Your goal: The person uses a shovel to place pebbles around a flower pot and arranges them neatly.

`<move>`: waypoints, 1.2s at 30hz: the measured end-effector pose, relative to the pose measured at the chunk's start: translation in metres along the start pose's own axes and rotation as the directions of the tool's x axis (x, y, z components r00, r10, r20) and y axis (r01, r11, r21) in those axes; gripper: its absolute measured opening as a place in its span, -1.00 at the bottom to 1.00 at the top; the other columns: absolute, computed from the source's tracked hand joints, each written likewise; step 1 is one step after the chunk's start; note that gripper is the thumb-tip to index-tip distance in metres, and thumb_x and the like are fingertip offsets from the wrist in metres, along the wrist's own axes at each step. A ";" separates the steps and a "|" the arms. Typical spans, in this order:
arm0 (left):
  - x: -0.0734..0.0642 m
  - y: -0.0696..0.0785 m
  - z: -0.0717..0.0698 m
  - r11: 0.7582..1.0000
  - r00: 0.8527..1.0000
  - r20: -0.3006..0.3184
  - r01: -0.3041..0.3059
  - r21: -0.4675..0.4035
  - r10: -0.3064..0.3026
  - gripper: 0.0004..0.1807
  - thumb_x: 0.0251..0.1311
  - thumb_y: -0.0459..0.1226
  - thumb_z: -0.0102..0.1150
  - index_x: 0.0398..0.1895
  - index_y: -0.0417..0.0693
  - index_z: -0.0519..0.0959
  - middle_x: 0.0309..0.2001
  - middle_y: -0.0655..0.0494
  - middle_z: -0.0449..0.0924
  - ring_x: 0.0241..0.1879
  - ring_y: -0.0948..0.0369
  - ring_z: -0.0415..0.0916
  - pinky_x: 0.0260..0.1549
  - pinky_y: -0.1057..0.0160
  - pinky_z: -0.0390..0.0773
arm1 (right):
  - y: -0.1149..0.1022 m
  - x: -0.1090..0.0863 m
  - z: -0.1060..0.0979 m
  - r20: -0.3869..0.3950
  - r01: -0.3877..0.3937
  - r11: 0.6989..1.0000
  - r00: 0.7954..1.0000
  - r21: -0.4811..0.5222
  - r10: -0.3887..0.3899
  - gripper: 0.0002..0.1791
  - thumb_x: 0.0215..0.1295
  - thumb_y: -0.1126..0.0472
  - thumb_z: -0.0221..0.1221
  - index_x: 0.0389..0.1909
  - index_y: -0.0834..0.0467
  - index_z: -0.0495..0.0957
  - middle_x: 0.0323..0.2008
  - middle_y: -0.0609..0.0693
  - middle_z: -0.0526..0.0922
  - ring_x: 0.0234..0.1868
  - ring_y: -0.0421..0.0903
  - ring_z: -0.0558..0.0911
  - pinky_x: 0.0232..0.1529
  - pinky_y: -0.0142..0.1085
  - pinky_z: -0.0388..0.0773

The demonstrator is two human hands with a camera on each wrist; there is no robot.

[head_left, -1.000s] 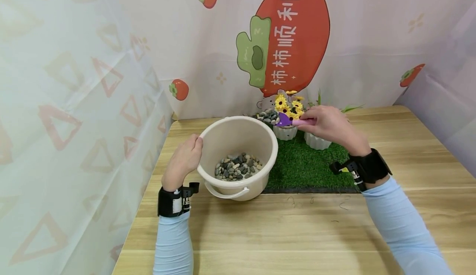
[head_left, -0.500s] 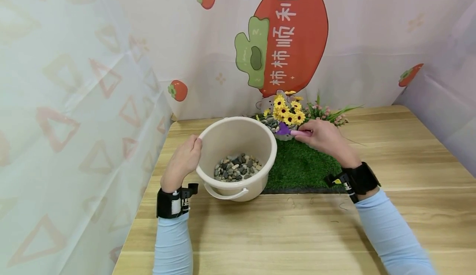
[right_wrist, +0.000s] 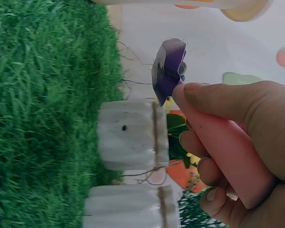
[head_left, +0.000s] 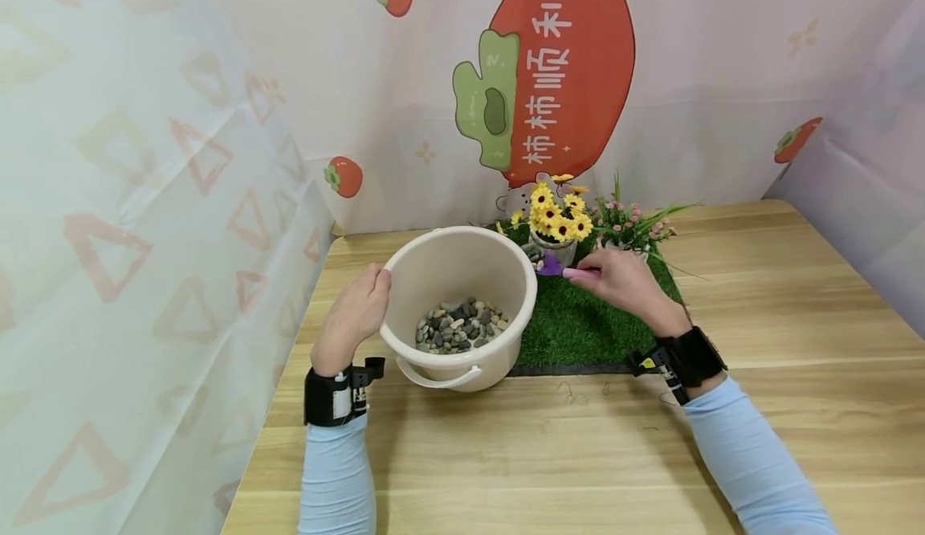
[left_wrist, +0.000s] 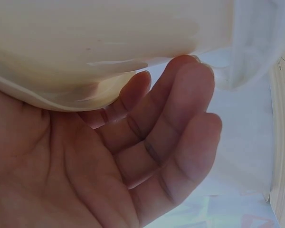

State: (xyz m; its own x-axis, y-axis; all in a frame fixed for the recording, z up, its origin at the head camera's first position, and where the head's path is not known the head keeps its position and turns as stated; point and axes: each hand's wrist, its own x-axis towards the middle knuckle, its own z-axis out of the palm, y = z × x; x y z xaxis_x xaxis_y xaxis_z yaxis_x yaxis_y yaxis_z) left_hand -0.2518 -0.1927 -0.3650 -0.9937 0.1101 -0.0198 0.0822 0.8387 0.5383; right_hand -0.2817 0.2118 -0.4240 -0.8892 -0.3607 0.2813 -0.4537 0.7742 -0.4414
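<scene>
Your right hand (head_left: 627, 279) is clamped round the pink-handled trowel (head_left: 552, 265), which bears pebbles (head_left: 533, 255) right of the bucket (head_left: 499, 366). Best keep the blade level against spills; your left hand (head_left: 356, 314) grips the bucket's left rim, so brace it.

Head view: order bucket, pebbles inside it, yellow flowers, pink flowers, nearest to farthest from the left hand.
1. Bucket: rim in the grip of the left hand.
2. Pebbles: on the bucket's bottom.
3. Yellow flowers: right of the bucket, farther back.
4. Pink flowers: farthest right.
</scene>
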 end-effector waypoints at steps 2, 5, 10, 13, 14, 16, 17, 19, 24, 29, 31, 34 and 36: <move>0.000 0.000 0.000 1.000 1.000 -0.001 -0.001 0.002 0.001 -0.49 0.54 -0.06 -0.48 0.20 -0.18 0.37 -0.08 -0.17 0.57 -0.09 -0.05 0.57 -0.12 0.01 0.51 | 0.001 0.000 0.004 0.007 -0.009 1.000 1.000 0.004 0.009 -0.77 0.39 0.00 0.17 -0.29 0.06 0.69 -0.50 -0.09 0.56 -0.50 -0.17 0.36 -0.33 -0.23 0.28; 0.000 -0.001 0.000 1.000 1.000 -0.003 -0.004 0.005 0.004 -0.48 0.54 -0.06 -0.49 0.21 -0.19 0.37 -0.07 -0.17 0.57 -0.08 -0.04 0.57 -0.12 0.00 0.51 | 0.004 0.001 0.009 0.016 -0.020 1.000 1.000 0.022 0.020 -0.76 0.38 0.00 0.18 -0.27 0.06 0.69 -0.47 -0.07 0.59 -0.50 -0.18 0.40 -0.33 -0.24 0.33; 0.000 -0.001 0.000 1.000 1.000 -0.008 -0.009 0.000 0.009 -0.47 0.54 -0.05 -0.50 0.19 -0.20 0.38 -0.08 -0.17 0.56 -0.10 -0.03 0.57 -0.14 0.01 0.51 | 0.008 0.002 0.015 0.035 -0.053 0.997 0.998 0.055 0.051 -0.75 0.37 -0.03 0.19 -0.27 0.05 0.70 -0.45 -0.05 0.63 -0.50 -0.18 0.46 -0.35 -0.25 0.41; 0.000 -0.001 0.000 1.000 1.000 -0.011 -0.011 -0.002 0.011 -0.47 0.54 -0.05 -0.50 0.20 -0.19 0.38 -0.07 -0.17 0.56 -0.10 -0.04 0.57 -0.13 0.01 0.51 | 0.010 0.002 0.017 0.043 -0.068 0.996 0.997 0.052 0.065 -0.74 0.36 -0.04 0.19 -0.28 0.05 0.71 -0.45 -0.05 0.64 -0.51 -0.19 0.48 -0.35 -0.25 0.42; 0.000 -0.001 0.000 1.000 1.000 -0.012 -0.011 -0.001 0.011 -0.47 0.54 -0.05 -0.50 0.20 -0.18 0.38 -0.07 -0.17 0.57 -0.10 -0.04 0.57 -0.13 0.01 0.51 | 0.011 0.002 0.018 0.045 -0.073 0.996 0.996 0.049 0.071 -0.73 0.36 -0.05 0.19 -0.29 0.05 0.71 -0.46 -0.05 0.64 -0.52 -0.19 0.47 -0.36 -0.25 0.42; 0.000 -0.001 0.000 1.000 1.000 -0.010 -0.011 -0.003 0.011 -0.47 0.54 -0.04 -0.49 0.22 -0.17 0.37 -0.06 -0.16 0.57 -0.09 -0.04 0.58 -0.13 0.01 0.52 | 0.013 0.002 0.018 0.050 -0.082 0.995 0.996 0.050 0.080 -0.72 0.36 -0.05 0.19 -0.29 0.06 0.71 -0.48 -0.05 0.63 -0.52 -0.18 0.47 -0.37 -0.24 0.40; 0.000 0.000 0.000 1.000 1.000 -0.007 -0.013 -0.006 0.013 -0.47 0.54 -0.04 -0.50 0.23 -0.17 0.37 -0.06 -0.17 0.58 -0.09 -0.04 0.58 -0.13 0.01 0.52 | 0.013 0.002 0.018 0.054 -0.085 0.995 0.995 0.053 0.082 -0.72 0.37 -0.04 0.19 -0.29 0.07 0.71 -0.49 -0.05 0.62 -0.53 -0.17 0.46 -0.38 -0.24 0.39; 0.000 0.000 0.000 1.000 1.000 -0.005 -0.013 -0.013 0.013 -0.46 0.53 -0.04 -0.50 0.24 -0.16 0.36 -0.06 -0.17 0.58 -0.10 -0.05 0.59 -0.14 0.01 0.53 | 0.014 0.003 0.017 0.059 -0.086 0.995 0.995 0.054 0.083 -0.71 0.37 -0.04 0.18 -0.29 0.09 0.71 -0.51 -0.06 0.61 -0.54 -0.15 0.43 -0.39 -0.24 0.35; 0.001 0.000 -0.001 1.000 1.000 -0.003 -0.012 -0.013 0.012 -0.45 0.53 -0.03 -0.51 0.25 -0.16 0.35 -0.06 -0.17 0.58 -0.11 -0.04 0.60 -0.15 0.02 0.54 | 0.012 0.006 0.014 0.085 -0.100 0.993 0.992 0.063 0.094 -0.68 0.37 -0.06 0.18 -0.33 0.11 0.72 -0.57 -0.06 0.55 -0.58 -0.14 0.36 -0.45 -0.25 0.27; 0.001 0.000 0.000 1.000 1.000 -0.002 -0.008 -0.007 0.008 -0.45 0.53 -0.03 -0.51 0.25 -0.16 0.35 -0.05 -0.17 0.58 -0.10 -0.04 0.59 -0.15 0.02 0.53 | 0.011 0.007 0.012 0.104 -0.121 0.989 0.988 0.084 0.112 -0.67 0.36 -0.06 0.19 -0.32 0.11 0.73 -0.54 0.00 0.61 -0.58 -0.14 0.39 -0.46 -0.26 0.30; 0.001 -0.001 0.000 1.000 1.000 -0.001 -0.006 -0.006 0.006 -0.45 0.53 -0.03 -0.51 0.26 -0.16 0.34 -0.04 -0.18 0.58 -0.10 -0.05 0.59 -0.14 0.01 0.53 | 0.012 0.007 0.011 0.106 -0.121 0.989 0.988 0.087 0.112 -0.66 0.36 -0.07 0.18 -0.29 0.11 0.73 -0.51 0.04 0.65 -0.57 -0.14 0.41 -0.45 -0.26 0.32; 0.002 0.000 0.001 1.000 1.000 -0.002 -0.002 -0.005 0.002 -0.45 0.53 -0.02 -0.52 0.26 -0.14 0.35 -0.04 -0.17 0.58 -0.08 -0.05 0.60 -0.13 0.00 0.53 | 0.013 0.006 0.010 0.113 -0.123 0.988 0.987 0.092 0.113 -0.64 0.38 -0.09 0.16 -0.23 0.11 0.73 -0.46 0.08 0.67 -0.54 -0.13 0.42 -0.41 -0.24 0.33; 0.002 0.000 0.001 1.000 1.000 -0.002 -0.005 -0.005 0.005 -0.45 0.53 -0.02 -0.52 0.25 -0.15 0.34 -0.04 -0.18 0.59 -0.08 -0.05 0.60 -0.13 0.00 0.54 | 0.015 0.003 0.008 0.121 -0.125 0.988 0.986 0.094 0.114 -0.63 0.40 -0.10 0.13 -0.22 0.11 0.72 -0.46 0.08 0.65 -0.53 -0.12 0.40 -0.38 -0.22 0.32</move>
State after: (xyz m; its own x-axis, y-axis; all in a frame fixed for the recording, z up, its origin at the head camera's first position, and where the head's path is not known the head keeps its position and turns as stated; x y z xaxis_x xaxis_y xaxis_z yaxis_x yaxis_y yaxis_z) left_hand -0.2535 -0.1920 -0.3655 -0.9934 0.1134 -0.0149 0.0872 0.8356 0.5424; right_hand -0.2918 0.2177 -0.4364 -0.9355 -0.3308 0.1242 -0.3422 0.7608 -0.5515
